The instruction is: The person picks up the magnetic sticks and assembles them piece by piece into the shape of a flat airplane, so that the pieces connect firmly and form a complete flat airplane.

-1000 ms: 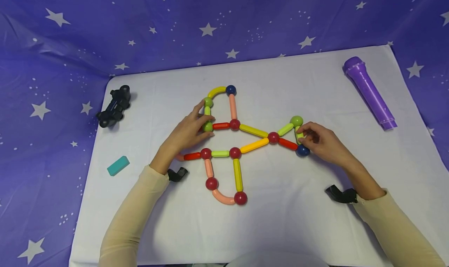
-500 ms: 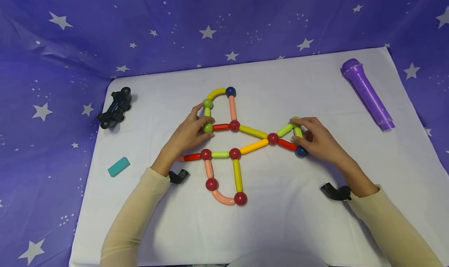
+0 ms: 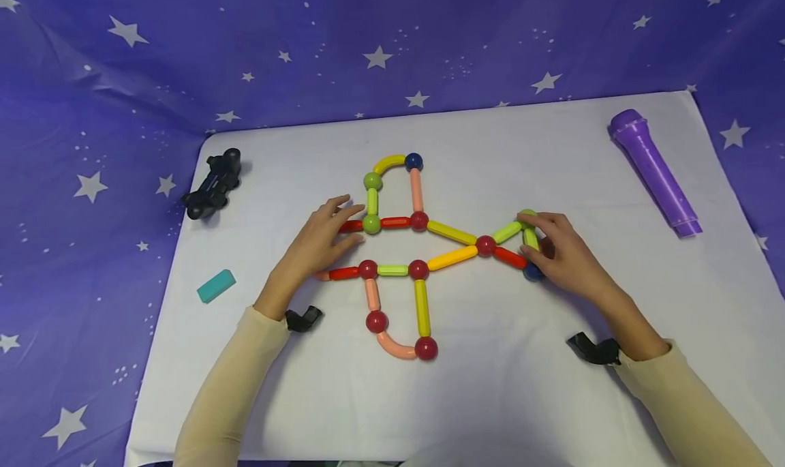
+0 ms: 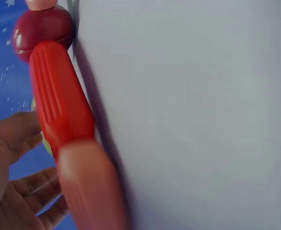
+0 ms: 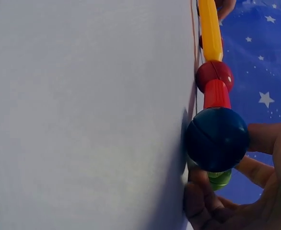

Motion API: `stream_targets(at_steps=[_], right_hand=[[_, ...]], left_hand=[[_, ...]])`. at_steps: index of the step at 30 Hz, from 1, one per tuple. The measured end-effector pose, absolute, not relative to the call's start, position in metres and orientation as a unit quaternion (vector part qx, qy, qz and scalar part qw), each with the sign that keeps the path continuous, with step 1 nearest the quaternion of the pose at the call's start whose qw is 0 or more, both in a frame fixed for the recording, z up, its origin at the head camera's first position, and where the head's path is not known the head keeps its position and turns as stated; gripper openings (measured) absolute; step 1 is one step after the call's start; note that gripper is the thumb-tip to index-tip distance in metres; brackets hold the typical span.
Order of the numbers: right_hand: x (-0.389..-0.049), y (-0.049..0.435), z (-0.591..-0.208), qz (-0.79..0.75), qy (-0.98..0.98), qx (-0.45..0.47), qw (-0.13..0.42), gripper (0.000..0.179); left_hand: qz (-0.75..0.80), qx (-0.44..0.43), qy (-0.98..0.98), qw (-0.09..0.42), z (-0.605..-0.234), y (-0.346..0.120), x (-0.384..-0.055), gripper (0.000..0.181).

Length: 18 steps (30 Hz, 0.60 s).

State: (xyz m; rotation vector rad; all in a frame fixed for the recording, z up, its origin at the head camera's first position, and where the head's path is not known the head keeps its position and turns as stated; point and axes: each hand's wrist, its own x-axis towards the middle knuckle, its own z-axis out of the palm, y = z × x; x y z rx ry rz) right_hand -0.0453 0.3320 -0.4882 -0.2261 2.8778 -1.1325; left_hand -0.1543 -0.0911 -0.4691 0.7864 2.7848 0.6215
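Observation:
A flat figure of coloured magnetic sticks and balls lies on the white table. In the head view, my left hand (image 3: pixel 314 242) hovers at its left end, fingers loosely bent and apart, close to a green ball (image 3: pixel 372 224) and partly hiding a red stick (image 3: pixel 351 227). At the right end, my right hand (image 3: pixel 567 259) grips the figure's small triangle between index finger and thumb, spanning a light green stick (image 3: pixel 531 238). Its index finger is on the upper green ball (image 3: pixel 526 215). The thumb meets the dark blue ball (image 5: pixel 217 139) in the right wrist view.
A black game controller (image 3: pixel 214 184) lies at the table's far left, with a teal block (image 3: pixel 216 286) nearer the front. A purple microphone-shaped tube (image 3: pixel 656 174) lies at the right. A starry purple cloth (image 3: pixel 343 85) hangs behind the table.
My left hand has let go of the green balls and stick and drawn back left. My right index finger has moved up onto the upper green ball.

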Motion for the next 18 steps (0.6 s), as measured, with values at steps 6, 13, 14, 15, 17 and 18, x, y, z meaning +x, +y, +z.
stream_targets(at_steps=[6, 13, 14, 15, 17, 18], right_hand=[[-0.044, 0.326, -0.484, -0.318, 0.943, -0.089, -0.038, 0.055], [-0.052, 0.315, -0.49, -0.276, 0.949, -0.151, -0.037, 0.051], [-0.051, 0.314, -0.492, -0.272, 0.95, -0.15, -0.038, 0.049], [-0.05, 0.314, -0.493, -0.271, 0.95, -0.149, -0.04, 0.047], [-0.048, 0.314, -0.496, -0.271, 0.95, -0.146, -0.047, 0.044], [-0.046, 0.314, -0.497, -0.272, 0.95, -0.145, -0.05, 0.043]], left_hand=[[0.293, 0.21, 0.931, 0.062, -0.478, -0.114, -0.142, 0.045], [0.357, 0.179, 0.916, 0.038, -0.495, -0.118, -0.147, 0.029], [0.36, 0.174, 0.916, 0.041, -0.497, -0.118, -0.147, 0.027], [0.363, 0.17, 0.915, 0.045, -0.499, -0.118, -0.148, 0.026], [0.366, 0.164, 0.915, 0.051, -0.501, -0.118, -0.148, 0.024], [0.367, 0.164, 0.914, 0.052, -0.502, -0.118, -0.148, 0.024]])
